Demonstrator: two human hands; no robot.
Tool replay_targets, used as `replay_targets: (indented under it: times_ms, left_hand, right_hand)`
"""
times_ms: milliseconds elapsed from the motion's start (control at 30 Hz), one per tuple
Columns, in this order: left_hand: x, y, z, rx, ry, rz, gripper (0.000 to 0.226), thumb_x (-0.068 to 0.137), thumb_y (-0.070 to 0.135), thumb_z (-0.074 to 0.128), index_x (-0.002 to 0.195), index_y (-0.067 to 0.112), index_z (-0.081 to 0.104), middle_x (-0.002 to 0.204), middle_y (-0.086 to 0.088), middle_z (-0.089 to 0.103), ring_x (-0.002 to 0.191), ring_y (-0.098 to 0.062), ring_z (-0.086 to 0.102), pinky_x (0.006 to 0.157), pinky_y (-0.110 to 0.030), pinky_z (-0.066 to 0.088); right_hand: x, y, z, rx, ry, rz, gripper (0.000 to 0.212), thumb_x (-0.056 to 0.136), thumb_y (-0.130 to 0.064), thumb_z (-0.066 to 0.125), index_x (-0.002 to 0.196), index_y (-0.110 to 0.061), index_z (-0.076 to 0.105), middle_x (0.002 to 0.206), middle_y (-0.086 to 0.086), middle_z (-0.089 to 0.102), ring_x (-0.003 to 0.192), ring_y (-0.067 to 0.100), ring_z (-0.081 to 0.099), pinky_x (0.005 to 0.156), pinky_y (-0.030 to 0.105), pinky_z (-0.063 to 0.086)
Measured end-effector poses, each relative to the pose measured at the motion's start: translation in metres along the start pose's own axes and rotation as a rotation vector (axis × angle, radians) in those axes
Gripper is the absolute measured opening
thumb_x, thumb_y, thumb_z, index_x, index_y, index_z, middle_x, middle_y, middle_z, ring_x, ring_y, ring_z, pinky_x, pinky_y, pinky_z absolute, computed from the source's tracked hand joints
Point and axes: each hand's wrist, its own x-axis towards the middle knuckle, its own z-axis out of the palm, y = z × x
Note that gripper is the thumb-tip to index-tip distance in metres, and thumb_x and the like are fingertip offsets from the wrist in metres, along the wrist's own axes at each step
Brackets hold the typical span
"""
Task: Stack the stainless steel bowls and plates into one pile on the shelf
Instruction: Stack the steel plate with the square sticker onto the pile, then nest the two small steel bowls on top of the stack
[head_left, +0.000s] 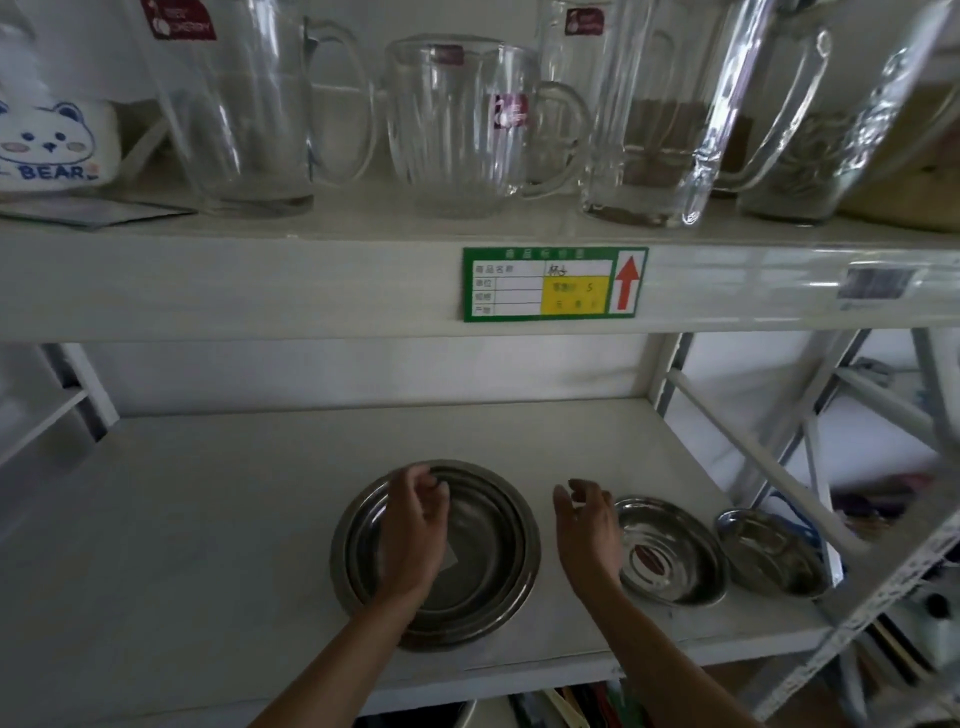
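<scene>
Resting on the white lower shelf (208, 519): a nested pile of plates (483, 551), round, dull grey steel, brushed look, concentric rims showing at least two pieces. Small pale triangular scrap or sticker inside the top plate, partly hidden by the hand.

Left hand (413, 530) over the pile, fingers loosely curled, empty; cannot tell if the palm touches the metal. Forearm crosses the pile's near rim.

Right hand (587, 525) between the pile and the middle bowl (670, 553), fingers spread and relaxed, holding nothing, just beside that bowl's left rim.

Middle bowl: shallow, shinier, mirror reflections and ringed base. Small bowl (774, 553) further right, polished, near the shelf's right edge, close beside the middle bowl. Blue cord behind it, blurred.

Upper shelf: clear glass pitchers (234, 104) and a ribbed glass mug (452, 130) with handles, some with red stickers. White bear-print item (49, 143) far left. Green price label (553, 283) with a red arrow on the shelf's front edge. White diagonal brace (769, 467) on the right side of the rack
</scene>
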Motion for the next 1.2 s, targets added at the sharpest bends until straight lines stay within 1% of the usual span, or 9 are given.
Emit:
replay_targets:
  times_ms: [133,267,533,633,700,800,867,1067,1200]
  left_hand:
    - [-0.024,0.032,0.039,-0.086,-0.172,0.06,0.018,0.093,0.024,0.056,0.111,0.019,0.057,0.092,0.007,0.064,0.078,0.004,0.058,0.07,-0.004,0.043]
    - [-0.047,0.045,0.086,-0.218,-0.391,-0.024,0.017,0.094,0.017,0.055,0.109,0.025,0.053,0.078,0.002,0.061,0.061,0.0,0.061,0.056,-0.019,0.051]
    - [-0.083,0.056,0.152,-0.254,-0.694,-0.42,0.034,0.097,0.026,0.049,0.119,0.001,0.045,0.081,-0.008,0.057,0.056,-0.013,0.057,0.045,-0.021,0.048]
    - [-0.091,0.053,0.171,-0.216,-0.704,-0.482,0.048,0.097,0.032,0.047,0.129,-0.002,0.037,0.081,-0.01,0.056,0.052,-0.012,0.056,0.042,-0.023,0.048]
    - [-0.092,0.052,0.183,-0.187,-0.671,-0.495,0.06,0.096,0.035,0.046,0.139,-0.001,0.025,0.101,-0.019,0.061,0.058,-0.016,0.059,0.044,-0.024,0.051]
    - [-0.09,0.038,0.205,-0.131,-0.602,-0.475,0.086,0.084,0.053,0.046,0.142,-0.003,0.017,0.137,-0.033,0.046,0.104,-0.039,0.064,0.082,-0.046,0.058]
    - [-0.09,0.021,0.219,-0.094,-0.587,-0.478,0.082,0.081,0.054,0.047,0.137,-0.002,0.024,0.136,-0.036,0.045,0.119,-0.047,0.053,0.094,-0.055,0.05]
    - [-0.091,0.053,0.204,0.003,-0.527,-0.47,0.045,0.092,0.033,0.051,0.116,-0.004,0.041,0.116,-0.035,0.059,0.098,-0.048,0.063,0.08,-0.049,0.055]
    - [-0.085,0.058,0.204,0.056,-0.5,-0.44,0.038,0.092,0.03,0.053,0.114,-0.001,0.047,0.108,-0.02,0.061,0.09,-0.037,0.064,0.073,-0.043,0.056]
  right_hand:
    - [0.012,0.015,-0.031,0.075,0.114,0.031,0.032,0.096,-0.039,0.05,0.118,-0.019,0.06,0.112,0.004,0.063,0.099,0.025,0.06,0.079,0.033,0.042]
    - [0.023,0.048,-0.061,0.185,0.224,0.138,0.025,0.094,-0.041,0.05,0.107,-0.021,0.059,0.102,0.006,0.068,0.09,0.029,0.064,0.08,0.039,0.051]
    - [0.028,0.133,-0.124,0.322,0.356,0.419,0.031,0.099,-0.032,0.046,0.112,-0.005,0.05,0.103,0.015,0.056,0.092,0.028,0.051,0.082,0.042,0.042]
    - [0.027,0.16,-0.138,0.316,0.381,0.574,0.044,0.099,-0.04,0.044,0.119,-0.002,0.047,0.111,0.02,0.056,0.105,0.036,0.055,0.09,0.045,0.042]
    - [0.029,0.173,-0.144,0.331,0.389,0.684,0.051,0.099,-0.041,0.043,0.128,0.001,0.043,0.121,0.026,0.055,0.115,0.042,0.053,0.095,0.047,0.043]
    - [0.037,0.191,-0.146,0.388,0.341,0.72,0.053,0.095,-0.041,0.047,0.129,0.0,0.042,0.122,0.028,0.058,0.11,0.043,0.058,0.097,0.049,0.048]
    - [0.045,0.205,-0.142,0.372,0.297,0.716,0.06,0.091,-0.049,0.048,0.126,-0.001,0.042,0.117,0.027,0.061,0.102,0.042,0.063,0.093,0.053,0.051]
    - [0.067,0.238,-0.134,0.371,0.226,0.747,0.063,0.09,-0.049,0.051,0.126,0.002,0.046,0.113,0.027,0.063,0.091,0.039,0.067,0.068,0.043,0.058]
    - [0.065,0.221,-0.141,0.353,0.206,0.755,0.053,0.094,-0.042,0.051,0.119,0.004,0.051,0.107,0.027,0.063,0.095,0.04,0.065,0.083,0.049,0.056]
